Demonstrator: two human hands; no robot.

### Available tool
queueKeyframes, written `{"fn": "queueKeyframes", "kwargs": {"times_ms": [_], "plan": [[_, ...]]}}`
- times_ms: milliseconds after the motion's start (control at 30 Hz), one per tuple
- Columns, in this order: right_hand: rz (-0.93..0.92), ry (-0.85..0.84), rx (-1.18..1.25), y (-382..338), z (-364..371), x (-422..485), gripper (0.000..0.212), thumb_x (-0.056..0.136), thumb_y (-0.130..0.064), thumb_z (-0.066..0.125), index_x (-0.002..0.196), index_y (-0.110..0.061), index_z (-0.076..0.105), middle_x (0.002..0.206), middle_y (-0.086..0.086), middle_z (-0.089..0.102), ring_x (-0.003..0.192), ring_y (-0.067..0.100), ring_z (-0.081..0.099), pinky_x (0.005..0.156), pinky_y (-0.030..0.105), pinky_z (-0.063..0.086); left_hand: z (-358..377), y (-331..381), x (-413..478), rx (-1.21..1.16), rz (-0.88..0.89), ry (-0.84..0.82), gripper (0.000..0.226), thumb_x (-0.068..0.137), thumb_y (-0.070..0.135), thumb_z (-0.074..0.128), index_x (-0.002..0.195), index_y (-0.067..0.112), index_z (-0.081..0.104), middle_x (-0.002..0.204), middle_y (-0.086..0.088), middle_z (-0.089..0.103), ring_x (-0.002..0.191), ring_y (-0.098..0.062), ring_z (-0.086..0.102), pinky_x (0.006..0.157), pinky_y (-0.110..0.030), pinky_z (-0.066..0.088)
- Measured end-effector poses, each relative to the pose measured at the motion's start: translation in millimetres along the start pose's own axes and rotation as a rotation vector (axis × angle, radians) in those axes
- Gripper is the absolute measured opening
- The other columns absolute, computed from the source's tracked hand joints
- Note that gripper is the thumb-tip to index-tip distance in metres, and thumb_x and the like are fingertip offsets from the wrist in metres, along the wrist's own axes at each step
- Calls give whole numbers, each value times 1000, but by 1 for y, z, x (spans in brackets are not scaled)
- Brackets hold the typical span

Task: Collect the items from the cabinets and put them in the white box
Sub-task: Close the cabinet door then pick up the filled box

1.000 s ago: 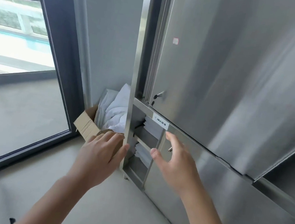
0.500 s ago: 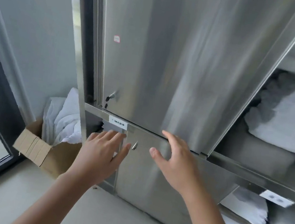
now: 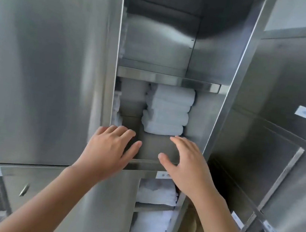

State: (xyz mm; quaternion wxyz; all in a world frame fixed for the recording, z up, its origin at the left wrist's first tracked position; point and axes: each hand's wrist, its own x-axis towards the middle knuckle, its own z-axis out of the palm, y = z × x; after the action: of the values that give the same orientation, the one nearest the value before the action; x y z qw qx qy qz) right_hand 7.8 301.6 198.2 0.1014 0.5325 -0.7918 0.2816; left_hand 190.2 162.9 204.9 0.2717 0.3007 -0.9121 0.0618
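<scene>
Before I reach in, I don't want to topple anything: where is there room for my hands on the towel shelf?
Bare steel lies in front of the white towel stack and left of it. The upper shelf looks mostly bare. Lower compartments are packed with linens.

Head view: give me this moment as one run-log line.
phase: reach | left hand: open, empty | right hand: open, empty | target: stack of folded white towels on open cabinet shelf, not held | white box: not in view

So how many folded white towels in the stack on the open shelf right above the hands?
4 folded white towels in one pile on the steel shelf: top, second, third, bottom. More white cloth at its left edge is mostly hidden.
</scene>
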Motion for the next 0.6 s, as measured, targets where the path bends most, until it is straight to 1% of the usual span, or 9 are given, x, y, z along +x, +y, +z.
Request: {"fn": "queueKeyframes", "kwargs": {"times_ms": [67,167,333,400,467,600], "plan": [[33,29,-48,28,-26,-8,68,98,-58,52,155,-23,42,159,-10,42,149,9,32,121,30,28,5,35,17,-37,52,16,54,96,56,23,116,23,62,110,7,67,104,-21,61,94,-37,42],[81,53,-114,65,-57,-21,69,98,-60,48,156,-23,40,160,-9,41,149,11,31,121,33,31,14,79,38,-39,124,18,56,96,58,20,116,25,60,111,9,66,105,-19,61,94,-36,41],[152,79,-210,111,-91,-40,68,98,-60,47,155,-23,40,162,-7,40,152,13,27,122,37,31,28,133,61,-94,217,45,55,96,58,23,111,24,63,108,8,68,100,-21,64,90,-38,44],[159,63,-261,123,-97,-42,69,98,-62,44,155,-24,38,163,-8,37,153,14,25,122,36,29,32,145,66,-95,242,52,54,96,57,24,111,23,64,108,7,68,97,-21,64,89,-38,45],[159,46,-290,130,-99,-40,70,98,-63,42,156,-24,37,164,-8,36,154,14,23,122,36,27,33,151,70,-94,250,54,54,97,57,25,115,22,62,107,6,69,95,-22,65,88,-38,46],[132,22,-279,130,-91,-26,72,97,-64,42,157,-24,34,164,-8,36,153,14,25,122,36,27,33,143,73,-109,221,56,55,96,57,25,124,22,57,112,5,69,100,-23,64,90,-38,47]]}}
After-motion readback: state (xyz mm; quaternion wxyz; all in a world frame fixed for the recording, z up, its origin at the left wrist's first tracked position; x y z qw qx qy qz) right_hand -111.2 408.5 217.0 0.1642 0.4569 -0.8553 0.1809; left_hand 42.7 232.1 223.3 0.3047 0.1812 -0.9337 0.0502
